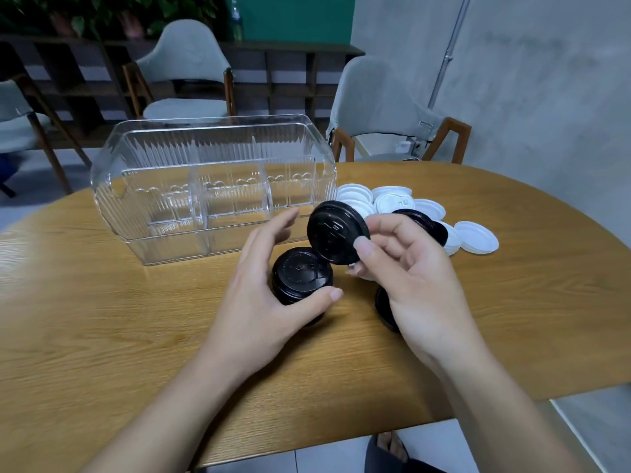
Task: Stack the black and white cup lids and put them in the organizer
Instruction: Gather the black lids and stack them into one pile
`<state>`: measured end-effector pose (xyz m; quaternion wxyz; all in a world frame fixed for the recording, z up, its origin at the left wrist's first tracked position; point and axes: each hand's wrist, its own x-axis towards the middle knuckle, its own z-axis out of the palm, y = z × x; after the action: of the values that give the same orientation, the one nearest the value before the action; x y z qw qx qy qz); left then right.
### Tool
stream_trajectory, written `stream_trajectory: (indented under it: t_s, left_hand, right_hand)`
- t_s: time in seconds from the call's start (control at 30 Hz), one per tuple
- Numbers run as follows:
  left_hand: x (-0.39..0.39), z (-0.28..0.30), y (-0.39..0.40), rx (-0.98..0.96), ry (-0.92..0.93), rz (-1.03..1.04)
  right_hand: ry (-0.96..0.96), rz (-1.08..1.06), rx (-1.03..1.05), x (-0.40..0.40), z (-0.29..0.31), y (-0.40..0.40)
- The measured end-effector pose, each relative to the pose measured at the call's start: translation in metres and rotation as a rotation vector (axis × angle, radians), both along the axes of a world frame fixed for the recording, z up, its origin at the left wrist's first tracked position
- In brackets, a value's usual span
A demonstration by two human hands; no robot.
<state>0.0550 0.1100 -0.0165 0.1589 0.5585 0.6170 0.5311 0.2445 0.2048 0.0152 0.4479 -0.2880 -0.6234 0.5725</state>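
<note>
My left hand (269, 285) grips a short stack of black lids (300, 278) that stands on the wooden table (102, 319). My right hand (406, 268) pinches a single black lid (336, 232), tilted on edge just above and to the right of the stack. Another black lid (386, 310) lies partly hidden under my right wrist. Behind my right hand lie more black lids (426, 223) and a loose heap of white lids (392, 203). The clear plastic organizer (211, 186) with dividers stands behind my hands.
Two grey chairs (382, 107) stand behind the table, one at the far right edge. The table's front edge runs close to my forearms. Bare wood shows to the left of the organizer and at the right.
</note>
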Motion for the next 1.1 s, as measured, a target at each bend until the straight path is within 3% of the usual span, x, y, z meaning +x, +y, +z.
stream_trajectory:
  t_s: [0.3,0.53,0.7,0.97,1.1]
  left_hand:
    - [0.0,0.004,0.0,0.266,-0.023,0.02]
    - [-0.011,0.002,-0.002,0.238,-0.031,-0.002]
    - [-0.018,0.001,-0.009,0.166,0.091,-0.015]
    - [-0.018,0.0,-0.015,0.112,0.184,0.013]
    - [-0.023,-0.007,-0.014,-0.024,0.125,-0.048]
  right_hand:
    - [0.177,0.161,-0.188,-0.018,-0.005,-0.016]
    - [-0.018,0.097,0.066,-0.013,0.003,-0.017]
    - [-0.328,0.037,0.39,-0.008,0.006,-0.018]
    - [-0.374,-0.023,0.436,-0.019,0.0,-0.024]
    - [-0.384,-0.034,0.401,-0.021,-0.002,-0.021]
